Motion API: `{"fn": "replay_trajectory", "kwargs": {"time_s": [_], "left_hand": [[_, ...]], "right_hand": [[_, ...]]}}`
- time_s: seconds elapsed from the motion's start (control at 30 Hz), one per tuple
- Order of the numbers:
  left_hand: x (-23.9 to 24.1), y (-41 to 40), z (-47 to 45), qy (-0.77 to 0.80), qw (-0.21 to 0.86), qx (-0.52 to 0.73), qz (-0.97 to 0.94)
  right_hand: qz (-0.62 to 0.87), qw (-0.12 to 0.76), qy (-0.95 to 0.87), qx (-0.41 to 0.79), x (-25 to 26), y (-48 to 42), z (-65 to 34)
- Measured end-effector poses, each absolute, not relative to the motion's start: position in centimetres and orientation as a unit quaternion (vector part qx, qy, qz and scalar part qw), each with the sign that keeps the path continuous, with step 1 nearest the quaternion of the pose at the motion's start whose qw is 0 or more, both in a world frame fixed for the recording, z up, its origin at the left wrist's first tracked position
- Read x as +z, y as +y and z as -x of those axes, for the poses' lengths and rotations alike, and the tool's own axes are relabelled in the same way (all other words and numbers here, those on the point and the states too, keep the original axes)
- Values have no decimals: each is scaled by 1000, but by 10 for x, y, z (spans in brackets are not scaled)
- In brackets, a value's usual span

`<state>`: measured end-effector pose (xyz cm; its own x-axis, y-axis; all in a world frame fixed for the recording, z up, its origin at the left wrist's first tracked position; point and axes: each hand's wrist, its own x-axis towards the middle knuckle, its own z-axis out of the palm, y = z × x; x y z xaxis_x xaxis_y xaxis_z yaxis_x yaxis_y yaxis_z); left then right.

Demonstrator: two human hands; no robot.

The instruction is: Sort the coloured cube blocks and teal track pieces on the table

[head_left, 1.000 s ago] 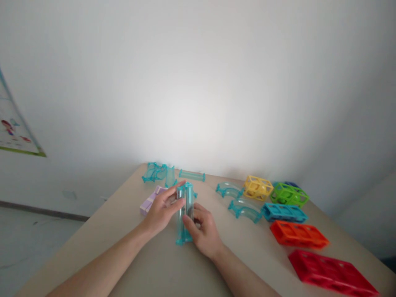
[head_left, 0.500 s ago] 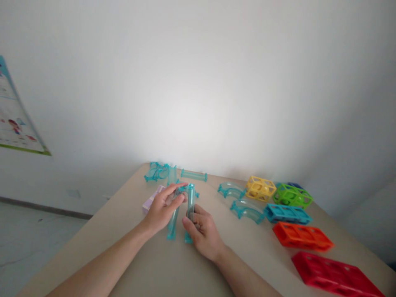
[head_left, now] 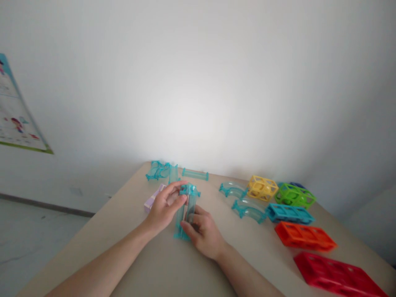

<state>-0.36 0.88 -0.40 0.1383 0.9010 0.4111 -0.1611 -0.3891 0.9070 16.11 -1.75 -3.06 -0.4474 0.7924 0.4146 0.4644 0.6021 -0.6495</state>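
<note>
**Both hands clasp a pair of teal tubes at mid-tabletop**

The teal tubes [head_left: 186, 208], two clear straight pieces held side by side, stand close to upright in the middle of the tabletop [head_left: 148, 264], with their lower end down at its surface. The left hand [head_left: 163, 208] closes its fingers around their upper part, thumb and fingertips pinching just under the top. The right hand [head_left: 203, 233] wraps its fingers around the lower part from the other side.

A pale purple block [head_left: 152, 201] lies just beyond the left hand. Farther back, near the wall, sit a cluster of teal track pieces [head_left: 158, 170] and a short teal tube [head_left: 195, 174] lying flat. To the right, two curved clear tracks [head_left: 244, 206] rest near each other. Past them are a yellow frame [head_left: 261, 187], a green frame [head_left: 294, 195], a blue frame [head_left: 289, 213], an orange frame [head_left: 305, 236] and, nearest the camera, a red frame [head_left: 338, 275]. A poster [head_left: 15, 123] hangs on the wall at far left.
</note>
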Motion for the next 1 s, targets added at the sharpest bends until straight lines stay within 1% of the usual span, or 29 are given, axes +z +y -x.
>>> {"fn": "replay_trajectory", "kwargs": {"time_s": [0.1, 0.27, 0.43, 0.5, 0.57, 0.63, 0.73, 0.87, 1.0], "left_hand": [[-4, 9, 6, 282, 490, 580, -587], [-5, 11, 8, 284, 501, 572, -584], [-3, 15, 6, 267, 577, 592, -496], [-5, 16, 7, 264, 600, 571, -495], [-8, 16, 7, 259, 625, 522, -519], [-13, 14, 5, 251, 650, 455, -554], [-18, 11, 1, 244, 656, 379, -606], [-21, 10, -2, 289, 667, 349, -592], [-22, 12, 1, 336, 696, 343, -534]], "right_hand": [[386, 352, -830, 196, -31, -17, -163], [409, 359, -827, 141, -28, -17, -163], [474, 398, -784, 49, -19, -20, -165], [485, 409, -773, 19, -14, -23, -168], [474, 403, -783, 7, -8, -27, -169], [465, 379, -800, 11, -4, -32, -168], [479, 306, -822, 21, -1, -39, -163], [559, 196, -806, -9, -4, -40, -156], [620, 112, -776, -40, -5, -37, -165]]}}
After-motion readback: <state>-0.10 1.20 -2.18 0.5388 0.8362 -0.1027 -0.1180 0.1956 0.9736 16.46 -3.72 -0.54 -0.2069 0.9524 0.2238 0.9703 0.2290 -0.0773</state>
